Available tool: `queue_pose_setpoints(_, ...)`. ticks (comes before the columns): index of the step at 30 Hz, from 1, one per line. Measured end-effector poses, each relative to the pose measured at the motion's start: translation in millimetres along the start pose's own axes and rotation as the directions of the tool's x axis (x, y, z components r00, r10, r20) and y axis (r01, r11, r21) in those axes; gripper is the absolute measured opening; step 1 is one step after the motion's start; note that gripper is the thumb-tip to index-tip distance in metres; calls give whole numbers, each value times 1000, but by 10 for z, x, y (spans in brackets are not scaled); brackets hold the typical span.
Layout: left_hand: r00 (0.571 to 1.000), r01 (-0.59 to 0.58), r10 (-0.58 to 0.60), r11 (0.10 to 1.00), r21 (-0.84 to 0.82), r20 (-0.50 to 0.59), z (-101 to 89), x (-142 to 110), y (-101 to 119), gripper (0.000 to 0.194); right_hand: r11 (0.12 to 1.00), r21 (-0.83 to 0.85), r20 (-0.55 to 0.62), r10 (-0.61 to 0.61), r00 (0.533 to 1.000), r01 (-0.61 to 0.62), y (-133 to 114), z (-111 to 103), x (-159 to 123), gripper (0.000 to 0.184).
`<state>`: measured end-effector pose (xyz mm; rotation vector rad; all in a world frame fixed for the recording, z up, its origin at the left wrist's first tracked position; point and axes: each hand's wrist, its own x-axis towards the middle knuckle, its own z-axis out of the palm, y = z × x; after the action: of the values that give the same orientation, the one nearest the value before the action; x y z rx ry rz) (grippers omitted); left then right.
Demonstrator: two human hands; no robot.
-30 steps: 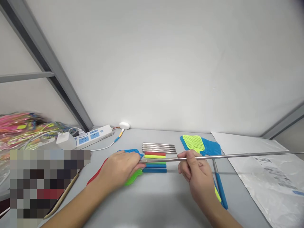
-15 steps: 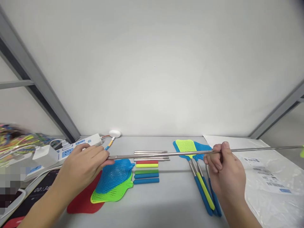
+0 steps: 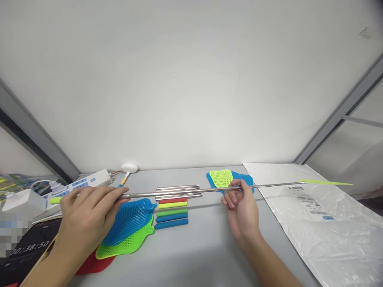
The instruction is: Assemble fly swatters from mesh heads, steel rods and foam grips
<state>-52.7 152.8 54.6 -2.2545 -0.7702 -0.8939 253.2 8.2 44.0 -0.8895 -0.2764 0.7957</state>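
Between my two hands lies a long fly swatter [image 3: 275,185], with a thin metal rod and a yellow-green head seen edge-on at the far right. My left hand [image 3: 89,211] is closed over its rod near the yellow-green handle end, which sticks out at the left. Fingers and thumb of my right hand [image 3: 243,211] pinch the rod farther along. Below my left hand are a loose blue swatter head [image 3: 134,219], a green one [image 3: 128,244] and a red one [image 3: 95,265]. Several coloured handle grips [image 3: 172,213] and metal rods [image 3: 179,187] lie in rows on the table.
Behind my right hand are a small yellow-green swatter [image 3: 221,178] and blue ones [image 3: 243,178]. A white plastic package [image 3: 323,239] covers the right side. A power strip [image 3: 92,180], a white charger [image 3: 25,203] and a phone timer [image 3: 30,243] are at left.
My right hand has come nearer my left, still on the rod. The swatter's head has moved left into full view, and its handle end now shows behind my left hand. The view has shifted.
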Motion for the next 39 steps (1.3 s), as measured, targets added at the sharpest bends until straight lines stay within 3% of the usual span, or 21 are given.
queue_pose_setpoints(7, 985, 146, -140, 987, -67, 96, -73, 60, 194, 20, 989, 106, -23, 104, 994, -101, 20, 25, -34, 14)
queue_pose_setpoints(14, 996, 81, -83, 996, -46, -23, 73, 9, 171, 12, 973, 129, -15, 194, 981, -191, 73, 79, -59, 14)
queue_pose_setpoints(18, 998, 59, -58, 994, -87, 13, 43, 9, 289, 13, 961, 97, 25, 256, 966, -258, 179, 97, -122, 14)
queue_pose_setpoints(26, 997, 18, -6, 987, -157, 78, -84, 20, 661, 18, 966, -13, 62, 258, 964, -258, 293, 141, -245, 20)
queue_pose_setpoints(29, 988, -25, 58, 974, -226, 140, -134, -26, 843, 30, 982, -100, 69, 169, 983, -162, 227, 118, -242, 27)
queue_pose_setpoints(32, 973, -51, 116, 951, -305, 198, -145, -81, 950, 39, 982, -179, 68, -44, 997, 55, 74, 53, -175, 32)
queue_pose_setpoints(36, 973, 12, 88, 904, -427, 214, -132, -105, 934, 22, 922, -171, 11, -350, 937, 347, -146, 12, -99, 36)
queue_pose_setpoints(39, 969, 102, 46, 821, -562, 243, -141, -98, 871, 15, 895, -183, -23, -418, 908, 407, -221, 27, -80, 37)
